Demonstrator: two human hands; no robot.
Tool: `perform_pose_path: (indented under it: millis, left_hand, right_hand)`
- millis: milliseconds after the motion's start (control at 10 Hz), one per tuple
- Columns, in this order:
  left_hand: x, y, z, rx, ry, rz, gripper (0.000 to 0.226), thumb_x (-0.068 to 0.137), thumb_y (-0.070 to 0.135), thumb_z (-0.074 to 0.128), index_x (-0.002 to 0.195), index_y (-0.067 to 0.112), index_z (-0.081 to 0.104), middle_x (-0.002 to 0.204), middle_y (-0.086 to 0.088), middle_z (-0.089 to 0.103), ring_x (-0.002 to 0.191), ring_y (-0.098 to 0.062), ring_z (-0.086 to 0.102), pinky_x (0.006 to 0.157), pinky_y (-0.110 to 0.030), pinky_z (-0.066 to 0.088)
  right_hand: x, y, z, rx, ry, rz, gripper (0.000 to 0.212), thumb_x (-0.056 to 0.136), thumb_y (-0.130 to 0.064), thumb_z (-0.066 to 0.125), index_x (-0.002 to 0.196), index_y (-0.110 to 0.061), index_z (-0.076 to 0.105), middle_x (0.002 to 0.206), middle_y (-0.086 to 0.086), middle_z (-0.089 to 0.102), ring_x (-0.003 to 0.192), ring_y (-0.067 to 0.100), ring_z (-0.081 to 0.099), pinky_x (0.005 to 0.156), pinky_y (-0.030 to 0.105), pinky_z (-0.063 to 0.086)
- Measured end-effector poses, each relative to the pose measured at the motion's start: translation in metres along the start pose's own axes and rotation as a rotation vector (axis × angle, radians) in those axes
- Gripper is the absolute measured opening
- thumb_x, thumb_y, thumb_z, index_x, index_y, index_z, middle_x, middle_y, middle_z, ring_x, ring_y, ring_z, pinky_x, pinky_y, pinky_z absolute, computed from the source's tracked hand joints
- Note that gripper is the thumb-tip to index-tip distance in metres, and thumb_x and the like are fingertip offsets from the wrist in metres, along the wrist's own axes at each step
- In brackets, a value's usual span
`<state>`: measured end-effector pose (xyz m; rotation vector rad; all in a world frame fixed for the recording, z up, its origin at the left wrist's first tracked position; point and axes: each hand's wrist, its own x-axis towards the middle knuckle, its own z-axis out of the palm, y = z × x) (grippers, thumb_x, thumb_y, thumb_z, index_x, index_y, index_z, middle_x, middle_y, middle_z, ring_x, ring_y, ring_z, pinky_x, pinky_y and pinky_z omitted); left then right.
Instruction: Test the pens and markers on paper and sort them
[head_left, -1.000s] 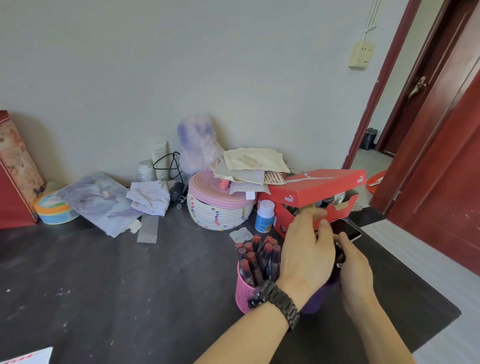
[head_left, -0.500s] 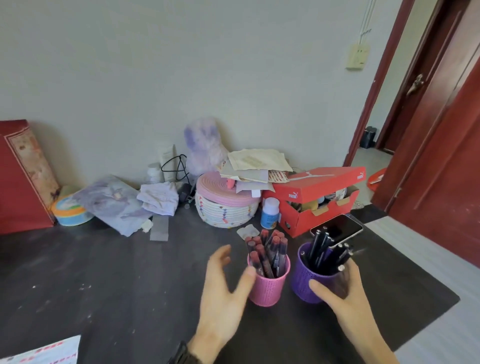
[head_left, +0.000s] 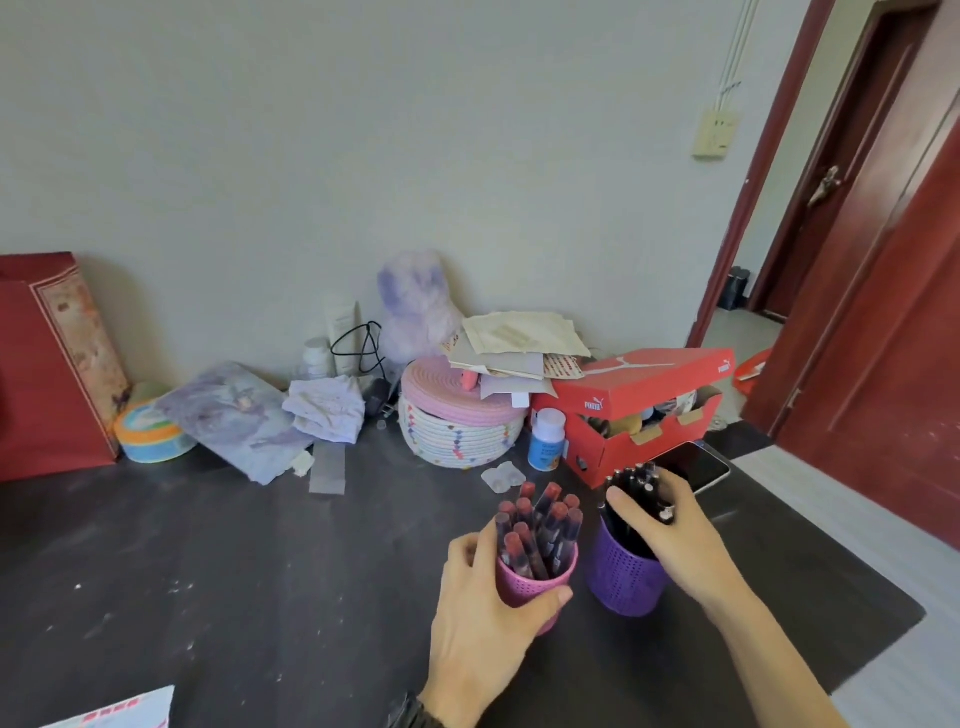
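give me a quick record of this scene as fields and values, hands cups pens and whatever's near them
left hand: grips the pink cup from its left side
right hand: wraps round the black pens above the purple cup
pink cup: upright, holds red-capped pens
purple cup: upright, right of the pink cup
paper: corner at bottom left, untouched
behind cups: phone, red shoebox

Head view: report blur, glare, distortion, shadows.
Head view: wide-angle warp slants the door frame; light soft, shadows faint; phone screen shows a pale sheen, no hard glare; black pens in the right hand look slightly smeared.
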<state>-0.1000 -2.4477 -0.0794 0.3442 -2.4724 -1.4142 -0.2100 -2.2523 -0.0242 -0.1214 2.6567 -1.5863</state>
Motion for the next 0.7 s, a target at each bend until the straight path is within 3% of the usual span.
perform_pose_path:
  millis: [100, 200, 300, 400, 500, 600, 700]
  left_hand:
    - [-0.001, -0.004, 0.001, -0.033, 0.025, 0.020, 0.106, 0.058, 0.076, 0.075, 0.146, 0.052, 0.023, 0.135, 0.027, 0.034, 0.123, 0.001, 0.048, 0.096, -0.014, 0.045]
    - [-0.004, -0.013, 0.003, -0.117, 0.012, -0.002, 0.121, 0.057, 0.064, 0.083, 0.148, 0.060, 0.003, 0.141, 0.037, 0.033, 0.126, 0.011, 0.045, 0.100, -0.010, 0.039]
    - [-0.008, -0.025, 0.012, -0.042, -0.014, -0.054, 0.102, 0.064, 0.066, 0.079, 0.146, 0.055, 0.020, 0.136, 0.040, 0.043, 0.131, 0.006, 0.046, 0.098, -0.008, 0.036]
    - [-0.007, -0.025, 0.016, 0.003, 0.001, -0.072, 0.101, 0.061, 0.076, 0.074, 0.145, 0.052, 0.025, 0.142, 0.032, 0.047, 0.127, 0.005, 0.049, 0.096, -0.012, 0.038]
    - [-0.004, -0.019, 0.016, 0.030, 0.017, -0.049, 0.099, 0.060, 0.077, 0.072, 0.145, 0.051, 0.028, 0.142, 0.027, 0.051, 0.125, 0.002, 0.053, 0.099, -0.018, 0.044]
    - [-0.004, -0.018, 0.014, 0.064, -0.026, -0.011, 0.109, 0.062, 0.071, 0.075, 0.153, 0.046, 0.019, 0.150, 0.026, 0.043, 0.135, 0.001, 0.043, 0.110, -0.023, 0.040]
    - [-0.007, -0.035, -0.004, 0.450, -0.121, 0.031, 0.117, 0.073, 0.083, 0.055, 0.160, 0.032, -0.004, 0.168, 0.011, 0.008, 0.154, -0.008, 0.008, 0.126, -0.034, 0.007]
  right_hand:
    - [-0.018, 0.022, 0.002, 0.201, 0.045, -0.009, 0.119, 0.050, -0.072, 0.086, 0.149, -0.036, 0.031, 0.140, -0.019, 0.048, 0.127, 0.006, 0.050, 0.108, 0.032, 0.036]
    - [-0.039, 0.058, 0.017, 0.237, -0.012, -0.010, 0.127, 0.038, -0.055, 0.097, 0.145, -0.043, 0.030, 0.134, -0.026, 0.052, 0.119, -0.010, 0.054, 0.101, 0.026, 0.042]
    - [-0.038, 0.078, 0.030, 0.069, 0.055, -0.029, 0.094, 0.063, -0.042, 0.092, 0.140, -0.038, 0.038, 0.129, -0.016, 0.062, 0.118, 0.007, 0.060, 0.097, 0.030, 0.045]
    - [-0.029, 0.075, 0.038, -0.002, 0.038, -0.061, 0.081, 0.068, -0.047, 0.088, 0.135, -0.036, 0.043, 0.122, -0.020, 0.065, 0.109, -0.005, 0.060, 0.091, 0.024, 0.044]
    - [-0.022, 0.072, 0.049, -0.043, 0.038, -0.071, 0.079, 0.068, -0.053, 0.085, 0.131, -0.026, 0.044, 0.118, -0.018, 0.068, 0.108, -0.001, 0.064, 0.084, 0.019, 0.047]
    - [-0.026, 0.067, 0.055, -0.102, 0.068, -0.078, 0.089, 0.069, -0.056, 0.082, 0.142, -0.035, 0.036, 0.126, -0.023, 0.062, 0.114, 0.002, 0.061, 0.085, 0.023, 0.047]
    - [-0.039, 0.061, 0.057, -0.036, 0.164, -0.083, 0.107, 0.072, -0.014, 0.088, 0.155, -0.029, 0.021, 0.147, -0.007, 0.044, 0.136, 0.012, 0.044, 0.110, 0.034, 0.038]
